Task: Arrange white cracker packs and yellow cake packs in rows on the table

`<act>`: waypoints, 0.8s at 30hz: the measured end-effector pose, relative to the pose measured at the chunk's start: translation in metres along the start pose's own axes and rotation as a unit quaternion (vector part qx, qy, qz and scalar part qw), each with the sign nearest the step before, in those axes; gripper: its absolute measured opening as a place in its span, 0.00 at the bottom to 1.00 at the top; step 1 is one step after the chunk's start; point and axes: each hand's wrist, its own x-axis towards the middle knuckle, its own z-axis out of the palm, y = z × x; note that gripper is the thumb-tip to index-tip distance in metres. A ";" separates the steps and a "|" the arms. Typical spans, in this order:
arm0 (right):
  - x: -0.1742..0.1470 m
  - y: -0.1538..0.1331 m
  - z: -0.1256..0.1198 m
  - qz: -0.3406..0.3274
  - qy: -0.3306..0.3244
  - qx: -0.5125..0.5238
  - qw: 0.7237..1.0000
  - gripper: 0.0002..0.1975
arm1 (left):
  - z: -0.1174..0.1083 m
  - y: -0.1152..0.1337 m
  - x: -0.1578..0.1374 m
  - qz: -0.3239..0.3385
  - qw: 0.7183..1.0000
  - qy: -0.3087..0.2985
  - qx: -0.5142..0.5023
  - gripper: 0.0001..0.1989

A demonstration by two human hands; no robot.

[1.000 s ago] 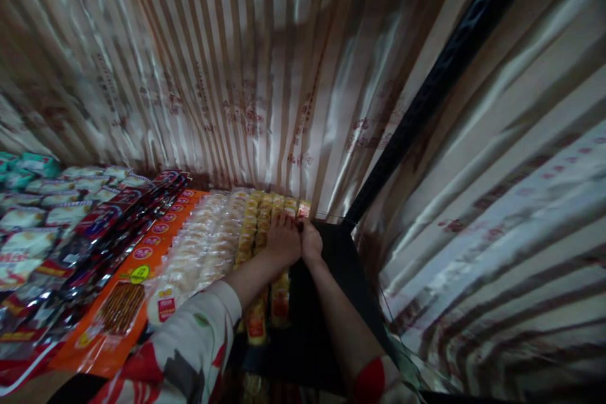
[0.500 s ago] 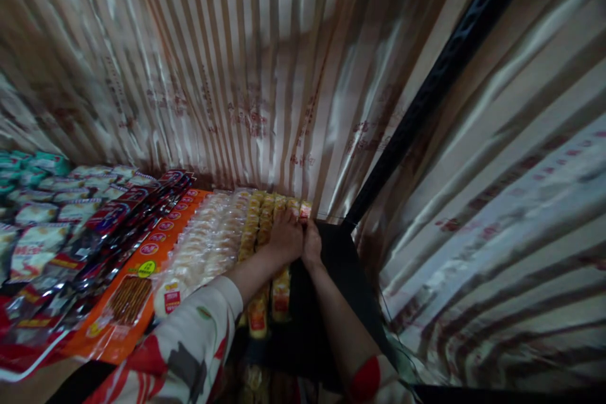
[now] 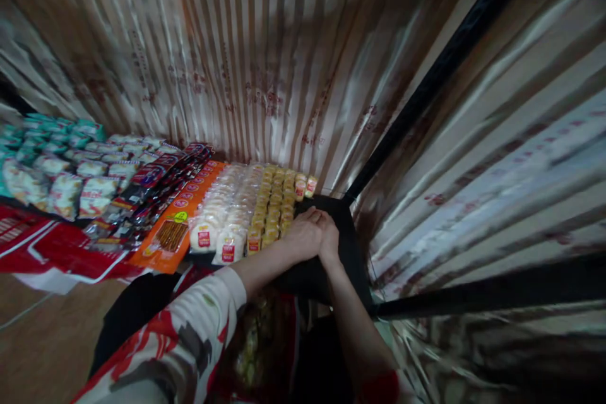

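My left hand [image 3: 303, 237] and my right hand [image 3: 329, 238] are together over the black shelf [image 3: 348, 214], their fingers curled and touching. Whatever lies between them, if anything, is hidden. Just beyond the fingertips, two small yellow packs [image 3: 301, 187] with red labels stand at the back. Left of my hands run rows of small yellow-wrapped packs [image 3: 272, 205], partly covered by my left forearm. Beside those are rows of clear packs with round white pieces [image 3: 230, 246] and red labels.
An orange snack packet [image 3: 163, 252], dark packets [image 3: 151, 186], white bags [image 3: 97, 196] and teal bags [image 3: 61, 132] continue leftward. A black metal post [image 3: 407, 107] rises at the shelf corner before striped plastic sheeting [image 3: 265, 63]. Red wrapping [image 3: 89, 255] hangs at the shelf front.
Both hands have drawn back from the far end of the yellow rows, leaving two red-labelled packs there exposed. My view has shifted, so more of the shelf front and floor shows.
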 end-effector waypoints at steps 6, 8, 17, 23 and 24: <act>-0.070 -0.020 -0.032 0.020 -0.079 0.106 0.991 0.17 | 0.019 0.028 -0.079 -0.017 0.999 0.026 -0.045 0.21; -0.096 -0.028 -0.039 0.004 -0.130 0.099 0.986 0.17 | 0.025 0.036 -0.109 -0.011 0.996 0.045 -0.070 0.22; -0.189 -0.034 -0.008 -0.016 -0.341 0.073 0.937 0.19 | 0.058 0.036 -0.217 -0.159 0.966 0.046 -0.201 0.16; -0.214 -0.023 0.030 0.038 -0.474 -0.162 0.864 0.19 | 0.083 0.014 -0.246 -0.503 0.827 -0.135 -0.213 0.16; -0.217 -0.022 0.033 0.038 -0.491 -0.182 0.851 0.19 | 0.086 0.012 -0.249 -0.522 0.812 -0.151 -0.215 0.16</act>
